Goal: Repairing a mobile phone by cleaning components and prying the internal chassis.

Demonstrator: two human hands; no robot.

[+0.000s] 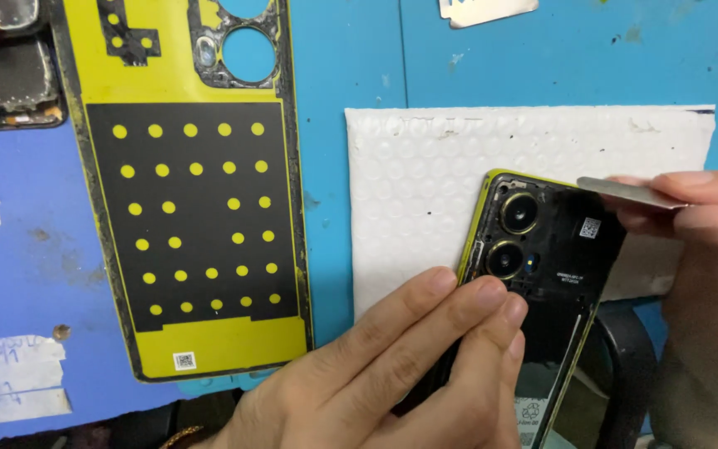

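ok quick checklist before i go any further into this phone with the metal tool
1. Phone steadied: ok. The left hand grips the opened phone along its left edge.
2. Tool in hand: ok. The right hand pinches the thin metal pry tool, tip at the phone's upper right corner.
3. Back cover out of the way: ok. The yellow back cover lies inside-up on the blue mat, apart from the phone.
4. Padding underneath: ok. The phone's top end rests over the white bubble pad.
5. Camera lenses clear of the tool: ok. Both lenses sit to its left.
6. Screws and connectors: cannot tell, too small.
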